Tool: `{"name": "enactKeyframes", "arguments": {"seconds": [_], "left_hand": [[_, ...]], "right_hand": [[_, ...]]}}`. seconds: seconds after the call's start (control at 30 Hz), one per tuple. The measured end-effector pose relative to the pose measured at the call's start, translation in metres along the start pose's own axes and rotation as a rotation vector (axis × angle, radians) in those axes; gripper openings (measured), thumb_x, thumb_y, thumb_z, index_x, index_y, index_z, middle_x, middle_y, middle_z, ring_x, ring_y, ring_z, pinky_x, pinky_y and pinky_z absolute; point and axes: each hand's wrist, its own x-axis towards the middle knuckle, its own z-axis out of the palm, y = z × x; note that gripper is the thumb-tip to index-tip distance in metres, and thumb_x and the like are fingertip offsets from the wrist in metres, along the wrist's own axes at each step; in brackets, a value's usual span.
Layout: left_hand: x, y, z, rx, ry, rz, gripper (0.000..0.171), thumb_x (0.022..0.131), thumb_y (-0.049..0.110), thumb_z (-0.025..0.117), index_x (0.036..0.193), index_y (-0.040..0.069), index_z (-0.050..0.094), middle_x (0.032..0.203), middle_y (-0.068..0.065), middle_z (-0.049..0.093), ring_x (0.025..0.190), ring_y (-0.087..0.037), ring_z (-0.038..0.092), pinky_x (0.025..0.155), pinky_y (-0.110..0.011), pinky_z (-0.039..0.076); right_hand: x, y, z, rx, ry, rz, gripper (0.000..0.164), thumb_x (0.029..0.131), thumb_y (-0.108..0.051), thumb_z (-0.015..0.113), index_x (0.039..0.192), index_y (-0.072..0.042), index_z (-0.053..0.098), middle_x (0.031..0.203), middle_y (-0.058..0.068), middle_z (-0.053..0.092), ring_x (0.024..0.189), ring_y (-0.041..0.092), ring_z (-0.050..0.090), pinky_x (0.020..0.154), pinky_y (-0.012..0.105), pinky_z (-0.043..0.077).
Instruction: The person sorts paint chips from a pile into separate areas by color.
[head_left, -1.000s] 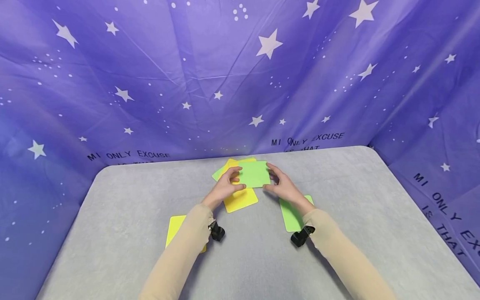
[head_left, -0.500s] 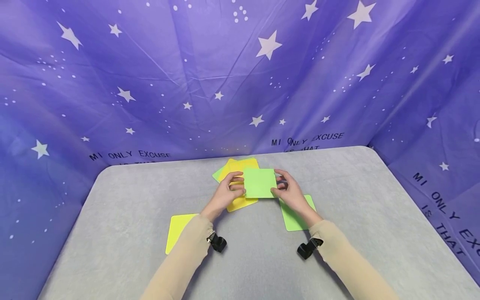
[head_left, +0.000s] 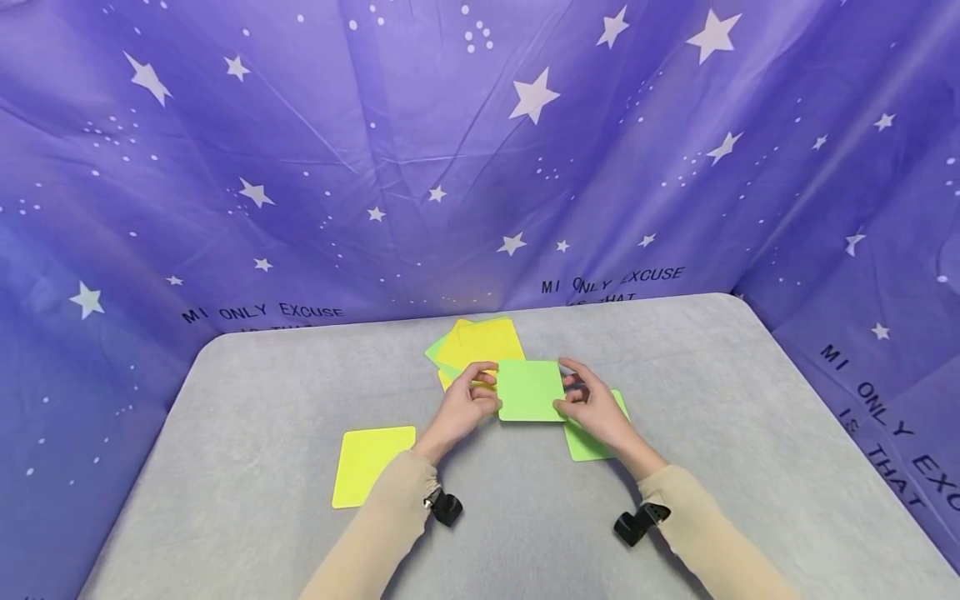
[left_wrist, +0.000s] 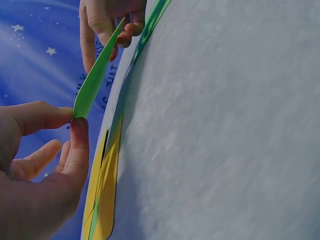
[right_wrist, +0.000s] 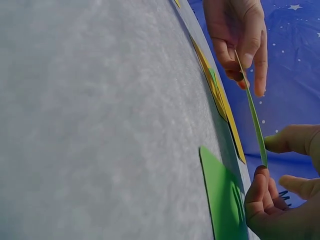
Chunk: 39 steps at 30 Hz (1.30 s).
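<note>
A green square card (head_left: pixel 530 390) is held up off the table between both hands. My left hand (head_left: pixel 463 410) pinches its left edge between thumb and fingertips. At the opposite edge my right hand (head_left: pixel 598 410) pinches it the same way, other fingers bent behind. The left wrist view shows the green card (left_wrist: pixel 94 82) nearly edge-on, slightly bowed. Behind it, a loose pile of overlapping yellow cards (head_left: pixel 487 342) lies on the table with green showing between them. Another green card (head_left: pixel 588 443) lies partly hidden under the right hand and wrist.
A lone yellow card (head_left: pixel 371 467) lies at the left, beside the left sleeve (head_left: pixel 382 517). The grey cloth-covered table (head_left: pixel 247 400) ends at a purple star-patterned curtain (head_left: pixel 420 150). Black wrist cameras hang below both wrists.
Both hands have carried the green card from over the yellow pile toward the person and to the right. More of the pile and of the left yellow card now shows.
</note>
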Motion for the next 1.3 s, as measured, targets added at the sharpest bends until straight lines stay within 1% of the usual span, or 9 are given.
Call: {"name": "enactKeyframes", "arguments": {"seconds": [0.17,0.23,0.47,0.63,0.77,0.87,1.0,1.13,1.3], "left_hand": [[0.005,-0.021,0.009,-0.014,0.0,0.013,0.058,0.078,-0.015,0.06,0.134,-0.009,0.044,0.111,-0.025,0.049,0.092,-0.03,0.061,0.075,-0.026,0.051],[0.005,-0.026,0.013,-0.013,-0.004,0.019,0.06,0.078,-0.015,0.061,0.135,-0.008,0.044,0.11,-0.022,0.05,0.09,-0.026,0.062,0.075,-0.026,0.051],[0.005,-0.03,0.025,0.008,-0.055,0.041,0.069,0.079,-0.015,0.061,0.143,-0.009,0.035,0.109,-0.019,0.049,0.087,-0.021,0.06,0.073,-0.021,0.049],[0.003,-0.029,0.034,-0.004,-0.097,0.016,0.073,0.082,-0.013,0.062,0.147,-0.008,0.03,0.113,-0.019,0.044,0.087,-0.016,0.057,0.071,-0.019,0.048],[0.003,-0.028,0.041,-0.029,-0.135,-0.006,0.081,0.082,-0.009,0.066,0.15,-0.006,0.022,0.126,-0.02,0.046,0.089,-0.018,0.061,0.068,-0.02,0.048],[0.002,-0.027,0.045,-0.025,-0.156,-0.008,0.085,0.083,-0.007,0.068,0.152,-0.003,0.018,0.137,-0.021,0.045,0.093,-0.024,0.065,0.069,-0.022,0.051],[0.002,-0.027,0.049,-0.012,-0.164,0.007,0.088,0.082,-0.008,0.07,0.152,-0.002,0.017,0.141,-0.02,0.043,0.098,-0.031,0.064,0.075,-0.026,0.054],[0.002,-0.027,0.053,0.042,-0.174,0.012,0.09,0.08,-0.005,0.074,0.152,0.0,0.019,0.142,-0.017,0.043,0.098,-0.028,0.063,0.077,-0.026,0.053],[0.001,-0.026,0.06,0.206,-0.192,0.051,0.089,0.081,0.003,0.076,0.15,-0.004,0.022,0.138,-0.018,0.046,0.106,-0.023,0.06,0.084,-0.023,0.05]], "right_hand": [[-0.009,0.003,-0.009,-0.002,-0.006,0.013,0.071,0.08,0.009,0.067,0.144,0.005,0.036,0.113,0.023,0.048,0.081,0.016,0.052,0.066,0.021,0.047],[-0.012,0.004,-0.012,0.006,-0.015,0.018,0.073,0.08,0.009,0.067,0.145,0.005,0.035,0.112,0.023,0.047,0.08,0.016,0.052,0.065,0.021,0.048],[-0.021,0.009,-0.025,0.005,-0.079,0.017,0.075,0.082,0.008,0.066,0.146,0.01,0.028,0.111,0.022,0.044,0.077,0.014,0.049,0.062,0.02,0.046],[-0.028,0.012,-0.032,0.008,-0.103,0.017,0.077,0.082,0.005,0.069,0.146,0.01,0.027,0.111,0.02,0.041,0.079,0.012,0.046,0.063,0.019,0.045],[-0.032,0.014,-0.036,0.004,-0.108,0.002,0.083,0.079,0.001,0.074,0.147,0.01,0.026,0.113,0.02,0.039,0.081,0.014,0.046,0.064,0.019,0.044],[-0.035,0.015,-0.039,-0.054,-0.105,-0.017,0.09,0.076,-0.004,0.079,0.147,0.009,0.026,0.115,0.02,0.038,0.082,0.017,0.045,0.064,0.02,0.043],[-0.038,0.017,-0.044,-0.164,-0.104,-0.056,0.097,0.074,-0.01,0.084,0.149,0.007,0.024,0.119,0.02,0.037,0.084,0.021,0.045,0.066,0.022,0.045],[-0.042,0.02,-0.05,-0.227,-0.098,-0.116,0.099,0.073,-0.012,0.085,0.149,0.007,0.025,0.122,0.02,0.037,0.088,0.022,0.047,0.07,0.025,0.047],[-0.046,0.023,-0.058,-0.217,-0.086,-0.14,0.093,0.074,-0.01,0.084,0.148,0.006,0.029,0.123,0.018,0.038,0.084,0.021,0.046,0.068,0.024,0.045]]}}
